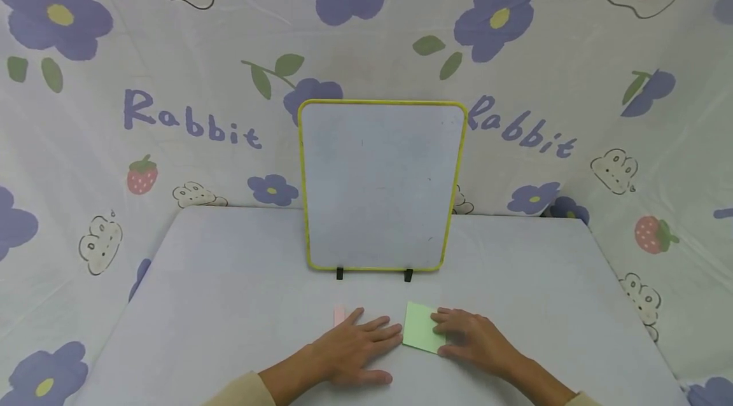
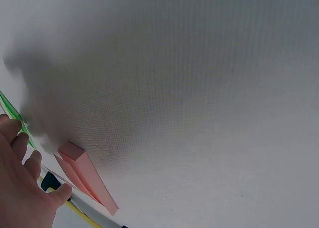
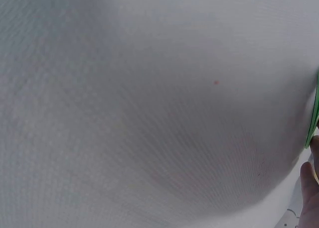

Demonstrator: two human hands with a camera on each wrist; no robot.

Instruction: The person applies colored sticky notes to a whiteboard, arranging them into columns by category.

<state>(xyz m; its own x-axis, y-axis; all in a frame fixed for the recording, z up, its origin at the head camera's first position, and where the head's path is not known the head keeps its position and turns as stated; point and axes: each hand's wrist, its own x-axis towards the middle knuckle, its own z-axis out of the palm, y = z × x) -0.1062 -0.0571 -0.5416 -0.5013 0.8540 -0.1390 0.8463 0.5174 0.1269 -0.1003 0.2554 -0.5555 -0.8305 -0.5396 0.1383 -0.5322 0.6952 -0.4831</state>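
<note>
A pale green sticky note pad [image 1: 418, 328] lies on the table in front of the whiteboard. My right hand [image 1: 478, 339] holds its right side, fingers over the upper right part and thumb at the lower right corner. In the right wrist view only the edge of the green pad [image 3: 313, 118] shows beside the fingertips. My left hand [image 1: 359, 347] is spread palm down, fingertips pointing right and close to the green pad's left edge. Beyond its wrist side a pink sticky note pad [image 1: 339, 315] is partly hidden; the left wrist view shows this pink block [image 2: 89, 175] beside the thumb.
A whiteboard [image 1: 380, 183] with a yellow frame stands upright on small black feet [image 1: 408, 275] behind the hands. The white table [image 1: 229, 279] runs back to a cloth backdrop [image 1: 372, 56] printed with flowers and rabbits, which also hangs at both sides.
</note>
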